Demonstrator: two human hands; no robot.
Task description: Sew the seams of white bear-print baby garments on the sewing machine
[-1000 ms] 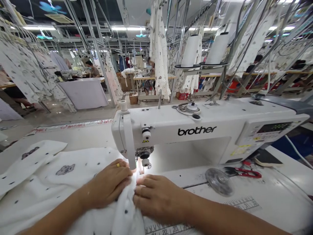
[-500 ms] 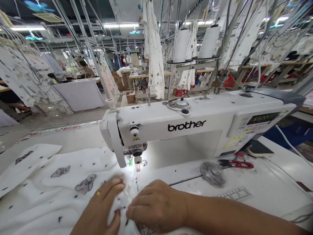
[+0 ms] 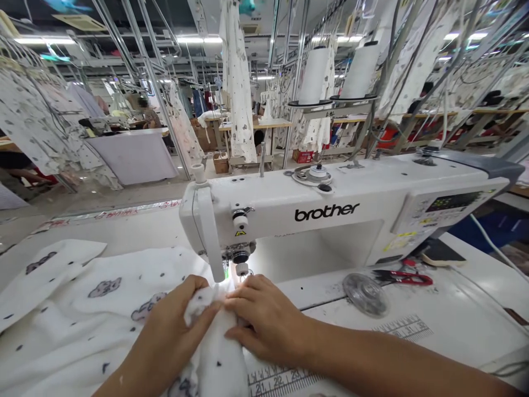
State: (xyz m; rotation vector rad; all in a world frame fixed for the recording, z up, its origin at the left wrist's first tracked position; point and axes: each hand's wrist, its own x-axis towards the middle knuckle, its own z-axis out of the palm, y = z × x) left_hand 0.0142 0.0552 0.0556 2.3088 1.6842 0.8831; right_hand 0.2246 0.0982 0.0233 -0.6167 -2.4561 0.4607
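White fabric (image 3: pixel 136 275) printed with grey bears and small dark spots spreads over the left of the sewing table and runs up to the needle area. My left hand (image 3: pixel 182 314) grips a bunched fold of it, thumb on top, just in front of the machine's presser foot. Close beside it, my right hand (image 3: pixel 264 314) pinches the fabric's right edge, with the fingertips almost under the needle. A white brother sewing machine (image 3: pixel 330 212) stands over both hands, its lamp lighting the spot. The needle itself is hidden behind the fingers and the machine head.
On the table's right lie a clear round dish (image 3: pixel 366 295), red-handled thread snips (image 3: pixel 407 277) and a dark pad (image 3: pixel 444 252). A printed ruler (image 3: pixel 285 380) runs along the front. Two white thread cones (image 3: pixel 314 77) stand behind the machine. Hanging garments and a person (image 3: pixel 149 116) are further back.
Both hands have moved up toward the needle. The left hand now pinches the fabric into a raised fold, and the right fingers have come to its edge. The view has shifted slightly.
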